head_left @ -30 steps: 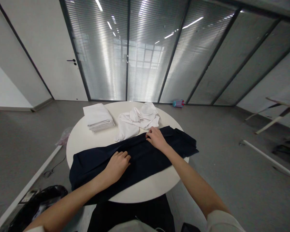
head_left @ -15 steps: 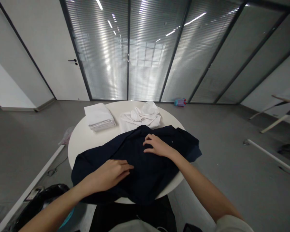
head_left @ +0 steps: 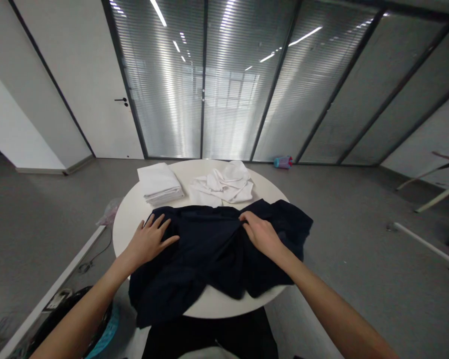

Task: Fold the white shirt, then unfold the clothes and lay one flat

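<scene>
Head view: a dark navy garment [head_left: 209, 249] lies spread across the near half of a round white desk [head_left: 129, 219], with its long axis running left to right across the person's front. Its near edge hangs over the desk rim toward the person, lowest at the near left corner. The left hand [head_left: 149, 240] lies flat on the left end of the garment, palm down, fingers [head_left: 160, 225] spread and extended; it presses on the cloth and grips nothing. The right hand [head_left: 260, 232] rests on the garment right of centre, near its far edge, fingers curled down into the cloth; it appears to pinch a fold there, but the fingertips are hidden by the hand, so the grip cannot be confirmed. The two hands lie well apart along the garment's long axis, the left slightly nearer the person, the right nearer the far edge. The cloth between them is slack and wrinkled. The right end of the garment extends past the right hand and bunches at the desk rim. Beyond the garment, on the far half of the desk, a folded white stack [head_left: 160, 183] sits at the left and a crumpled white garment [head_left: 224, 183] sits at the right, just beyond the navy cloth's far edge. A small blue and pink object [head_left: 282, 161] lies on the floor by the glass partition [head_left: 232, 80].
</scene>
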Available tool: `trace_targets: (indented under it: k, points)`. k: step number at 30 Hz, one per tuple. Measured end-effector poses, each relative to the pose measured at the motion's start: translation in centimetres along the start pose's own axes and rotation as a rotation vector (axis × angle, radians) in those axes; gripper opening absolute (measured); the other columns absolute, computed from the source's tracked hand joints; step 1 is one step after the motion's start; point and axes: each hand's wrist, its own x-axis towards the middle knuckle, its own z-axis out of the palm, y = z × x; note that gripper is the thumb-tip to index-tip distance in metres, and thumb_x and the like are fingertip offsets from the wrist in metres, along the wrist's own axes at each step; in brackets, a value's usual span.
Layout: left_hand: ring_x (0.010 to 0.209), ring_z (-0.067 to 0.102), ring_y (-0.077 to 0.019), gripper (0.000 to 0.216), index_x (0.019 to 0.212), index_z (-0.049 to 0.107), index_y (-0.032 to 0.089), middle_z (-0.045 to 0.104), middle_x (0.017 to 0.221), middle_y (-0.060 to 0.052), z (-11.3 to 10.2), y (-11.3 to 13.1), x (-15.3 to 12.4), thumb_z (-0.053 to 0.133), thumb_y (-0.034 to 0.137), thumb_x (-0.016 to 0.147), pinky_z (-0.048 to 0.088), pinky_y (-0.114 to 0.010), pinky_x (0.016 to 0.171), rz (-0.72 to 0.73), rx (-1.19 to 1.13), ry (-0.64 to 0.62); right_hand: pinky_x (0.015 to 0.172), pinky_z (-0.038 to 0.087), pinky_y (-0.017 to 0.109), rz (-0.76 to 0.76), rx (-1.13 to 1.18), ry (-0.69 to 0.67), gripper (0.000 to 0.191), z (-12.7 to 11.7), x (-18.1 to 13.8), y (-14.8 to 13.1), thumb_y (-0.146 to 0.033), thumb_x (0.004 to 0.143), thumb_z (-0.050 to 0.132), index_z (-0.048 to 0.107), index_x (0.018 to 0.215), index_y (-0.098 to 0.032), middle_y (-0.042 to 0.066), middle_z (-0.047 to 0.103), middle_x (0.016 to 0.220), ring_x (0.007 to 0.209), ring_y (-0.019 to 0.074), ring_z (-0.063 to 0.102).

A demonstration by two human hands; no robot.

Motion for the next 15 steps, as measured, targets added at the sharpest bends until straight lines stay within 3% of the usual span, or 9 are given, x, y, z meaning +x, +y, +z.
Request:
trace_targets:
  k: [3, 6, 8, 10, 12, 15]
  points:
    - [0.143, 0.041, -0.0334, 0.068, 0.153, 0.041, 0.024, 0.042, 0.156, -0.013, -2.2, 1.8, -0.3, 0.055, 0.056, 0.094, 0.034, -0.051, 0.118, 0.266, -0.318, 0.028, 0.074, 0.048, 0.035, 0.052, 0.099, 0.270, 0.016, -2.2, 0.8, -0.8, -0.018, 0.094, 0.045, 0.051, 0.108, -0.022, 0.007, 0.066, 0.096, 0.082, 0.0239, 0.066]
    - [0.147, 0.035, -0.0309, 0.101, 0.162, 0.010, 0.030, 0.022, 0.166, -0.011, -3.7, 5.8, -0.3, 0.071, 0.052, 0.085, 0.036, -0.046, 0.118, 0.478, -0.661, 0.025, 0.068, 0.047, 0.033, -0.050, 0.300, 0.490, 0.012, -3.4, 1.9, -3.6, -0.022, 0.093, 0.045, 0.046, 0.105, -0.024, 0.003, 0.060, 0.086, 0.075, 0.0211, 0.061]
    - [0.148, 0.032, -0.0340, 0.124, 0.162, -0.002, 0.028, 0.016, 0.167, -0.014, -3.9, 8.8, 0.1, 0.083, 0.049, 0.074, 0.035, -0.048, 0.118, 0.495, -0.785, 0.086, 0.069, 0.047, 0.031, -0.179, 0.466, 0.556, 0.011, -3.7, 2.5, -6.2, -0.024, 0.094, 0.046, 0.044, 0.104, -0.025, 0.002, 0.058, 0.089, 0.077, 0.0187, 0.059]
    - [0.145, 0.038, -0.0348, 0.122, 0.162, 0.006, 0.024, 0.028, 0.163, -0.016, -3.9, 11.1, 1.1, 0.085, 0.044, 0.071, 0.037, -0.048, 0.117, 0.456, -0.861, 0.163, 0.071, 0.049, 0.030, -0.245, 0.623, 0.621, 0.009, -3.9, 3.1, -8.5, -0.027, 0.095, 0.048, 0.044, 0.102, -0.026, 0.001, 0.056, 0.090, 0.079, 0.0167, 0.058]
    - [0.132, 0.053, -0.0322, 0.092, 0.154, 0.033, 0.021, 0.052, 0.147, -0.014, -3.7, 12.3, 2.2, 0.079, 0.041, 0.078, 0.045, -0.046, 0.111, 0.416, -0.943, 0.228, 0.073, 0.050, 0.030, -0.245, 0.773, 0.671, 0.013, -4.4, 3.4, -9.7, -0.036, 0.097, 0.052, 0.044, 0.101, -0.027, 0.000, 0.056, 0.090, 0.079, 0.0157, 0.059]
    - [0.112, 0.066, -0.0290, 0.053, 0.128, 0.059, 0.017, 0.070, 0.119, -0.010, -3.7, 11.9, 3.9, 0.070, 0.045, 0.085, 0.053, -0.044, 0.100, 0.284, -1.093, 0.418, 0.086, 0.052, 0.036, -0.268, 0.934, 0.533, 0.042, -5.3, 3.2, -8.8, -0.060, 0.088, 0.061, 0.046, 0.113, -0.029, 0.005, 0.061, 0.112, 0.101, 0.0207, 0.063]
